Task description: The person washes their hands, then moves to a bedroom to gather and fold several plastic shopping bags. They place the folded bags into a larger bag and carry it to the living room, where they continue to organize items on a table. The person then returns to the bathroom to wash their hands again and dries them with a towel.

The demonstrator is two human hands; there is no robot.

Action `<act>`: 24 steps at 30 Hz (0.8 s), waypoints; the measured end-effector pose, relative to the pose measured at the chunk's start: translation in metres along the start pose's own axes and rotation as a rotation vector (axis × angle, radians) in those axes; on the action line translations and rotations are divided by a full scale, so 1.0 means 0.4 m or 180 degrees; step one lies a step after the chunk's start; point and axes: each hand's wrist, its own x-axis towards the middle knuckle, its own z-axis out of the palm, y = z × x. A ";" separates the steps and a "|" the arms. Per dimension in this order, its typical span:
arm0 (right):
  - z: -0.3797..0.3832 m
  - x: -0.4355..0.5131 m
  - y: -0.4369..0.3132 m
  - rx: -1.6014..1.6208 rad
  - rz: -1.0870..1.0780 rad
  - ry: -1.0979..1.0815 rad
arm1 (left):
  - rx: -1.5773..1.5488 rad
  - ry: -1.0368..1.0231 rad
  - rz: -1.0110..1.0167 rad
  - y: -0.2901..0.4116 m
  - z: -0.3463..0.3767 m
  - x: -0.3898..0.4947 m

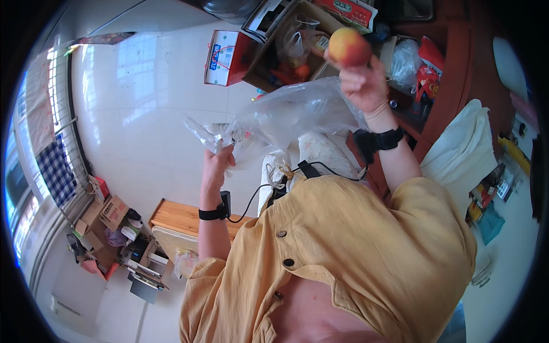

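A red-and-yellow round fruit, perhaps a peach or nectarine (pixel 349 47), is held up in my right hand (pixel 362 85), at the upper right. My left hand (pixel 221 163) grips the bunched edge of a clear plastic bag (pixel 291 107). The bag spreads from that hand across to below my right wrist, above my knees. Whether my right hand also touches the bag cannot be told. Past the bag stands an open cardboard box (pixel 266 55) with plastic bags and reddish fruit inside.
A red-and-white carton (pixel 223 58) stands on the tiled floor left of the cardboard box. A reddish wooden cabinet (pixel 459 73) with bagged goods is at the right, a white cloth (pixel 463 141) beside it. A wooden bench or stool (pixel 178 214) is at the lower left, near several boxes.
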 end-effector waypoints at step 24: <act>-0.153 0.208 0.251 -0.5009 -0.0179 -0.0477 | -0.0004 -0.0397 0.0465 0.106 0.004 -0.154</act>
